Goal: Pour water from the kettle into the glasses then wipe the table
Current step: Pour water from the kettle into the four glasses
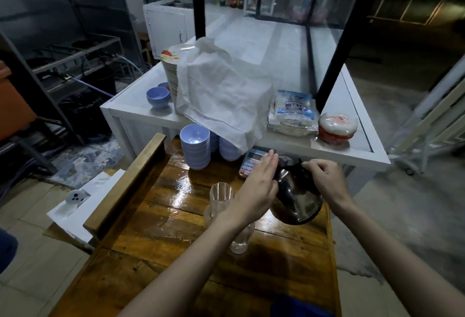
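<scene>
The kettle (pixel 297 201) is sitting at the right side of the big wooden table (pixel 156 221), which is shining wet in spots. The kettle is leaning a little. The clear glasses (pixel 221 194) are standing just beside it on the left; whether water is in them is too hard to tell. The left hand (pixel 261 181) is lying flat against the kettle, fingers straight and pressed together. The right hand (pixel 324 178) is pinching the kettle's black top part. Pouring seems to be just starting, and the wiping is not done yet.
</scene>
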The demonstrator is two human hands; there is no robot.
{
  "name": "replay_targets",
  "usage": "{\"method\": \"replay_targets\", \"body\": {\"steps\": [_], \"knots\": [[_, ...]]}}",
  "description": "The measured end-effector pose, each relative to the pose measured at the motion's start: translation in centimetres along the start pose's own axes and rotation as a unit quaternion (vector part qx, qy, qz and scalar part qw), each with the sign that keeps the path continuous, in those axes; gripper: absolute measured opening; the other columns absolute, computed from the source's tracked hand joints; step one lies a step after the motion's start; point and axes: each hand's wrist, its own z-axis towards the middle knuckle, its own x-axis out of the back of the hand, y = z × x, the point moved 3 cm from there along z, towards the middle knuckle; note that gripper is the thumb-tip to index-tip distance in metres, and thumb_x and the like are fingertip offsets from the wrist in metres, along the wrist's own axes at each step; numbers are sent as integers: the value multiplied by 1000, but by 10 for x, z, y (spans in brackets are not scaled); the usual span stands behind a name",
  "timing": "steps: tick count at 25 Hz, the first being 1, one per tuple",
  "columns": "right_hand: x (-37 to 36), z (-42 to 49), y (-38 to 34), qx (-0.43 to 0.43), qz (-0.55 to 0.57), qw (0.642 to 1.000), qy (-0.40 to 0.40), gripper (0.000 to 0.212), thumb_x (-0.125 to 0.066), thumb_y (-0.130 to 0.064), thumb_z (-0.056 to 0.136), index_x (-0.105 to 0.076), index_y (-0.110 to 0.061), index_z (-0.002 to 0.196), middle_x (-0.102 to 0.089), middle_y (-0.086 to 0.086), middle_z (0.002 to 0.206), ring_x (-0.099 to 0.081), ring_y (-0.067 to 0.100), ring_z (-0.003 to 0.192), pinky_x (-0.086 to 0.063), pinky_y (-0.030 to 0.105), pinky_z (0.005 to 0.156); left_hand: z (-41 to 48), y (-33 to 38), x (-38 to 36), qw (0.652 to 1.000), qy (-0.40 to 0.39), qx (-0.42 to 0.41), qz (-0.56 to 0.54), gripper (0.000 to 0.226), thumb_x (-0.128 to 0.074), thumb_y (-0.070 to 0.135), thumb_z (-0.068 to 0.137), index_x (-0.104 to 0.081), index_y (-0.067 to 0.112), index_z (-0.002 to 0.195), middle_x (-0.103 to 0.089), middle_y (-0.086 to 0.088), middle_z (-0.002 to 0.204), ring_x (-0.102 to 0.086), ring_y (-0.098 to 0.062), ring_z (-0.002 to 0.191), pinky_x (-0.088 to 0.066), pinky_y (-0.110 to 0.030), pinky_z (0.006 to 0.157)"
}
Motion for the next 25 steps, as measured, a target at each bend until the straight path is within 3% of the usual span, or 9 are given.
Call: {"method": "replay_targets", "body": {"steps": [4, 8, 11, 17, 25], "knots": [[9, -23, 69, -116, 151, 982, -17, 30, -55, -22, 95, -70, -6, 75, -68, 9, 76, -63, 22, 77, -49, 39, 70, 14, 6, -43, 992, -89, -55, 65, 63, -42, 5, 94, -14, -2, 150, -7, -19, 159, -3, -27, 149, 17, -15, 111], [7, -40, 129, -203, 224, 952, 46, 26, -53, -19, 96, -72, -11, 80, -71, 9, 81, -65, 24, 80, -51, 31, 64, 19, -1, -90, 963, -211, -80, 145, 70, -42, 10, 95, -3, 4, 152, 3, -15, 161, 5, -24, 149, 5, -32, 121], [0, -45, 162, -233, 249, 936, 87, 27, -53, -14, 96, -70, -12, 75, -68, 10, 79, -64, 26, 81, -51, 31, 63, 22, -3, -114, 944, -260, -90, 182, 71, -41, 15, 97, 2, 6, 152, 6, -14, 161, 7, -24, 149, 3, -35, 121], [-9, -42, 205, -241, 252, 931, 106, 29, -52, -19, 95, -71, -15, 73, -71, 9, 78, -66, 30, 82, -54, 47, 77, 29, -14, -143, 920, -291, -106, 242, 72, -40, 20, 97, 5, 4, 151, 8, -17, 160, 8, -27, 148, -1, -38, 122], [-14, -47, 215, -273, 252, 922, 109, 30, -47, -23, 98, -68, -12, 80, -69, 9, 82, -63, 25, 82, -50, 38, 74, 23, -13, -154, 914, -286, -104, 268, 66, -34, 22, 101, 8, 7, 151, 12, -13, 160, 14, -24, 147, 5, -35, 120]]}}
